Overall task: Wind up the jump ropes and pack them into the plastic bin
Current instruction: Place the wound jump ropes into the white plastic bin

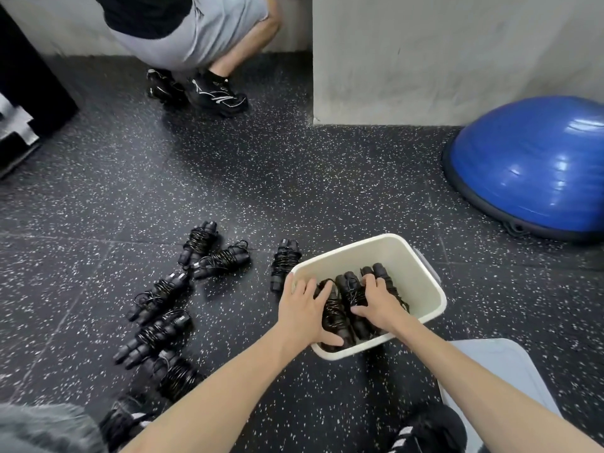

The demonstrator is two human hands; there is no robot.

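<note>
Both the left hand [305, 308] and right hand [379, 300] grip wound jump ropes [351, 297] inside the plastic bin [421, 282].

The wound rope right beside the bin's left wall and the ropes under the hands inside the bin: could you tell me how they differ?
The wound rope beside the bin lies on the speckled floor, outside the plastic bin; the ropes in the bin lie packed side by side. The floor rope is untouched; the left hand and right hand rest on the binned ones. All are black, with cord wound round the handles.
</note>
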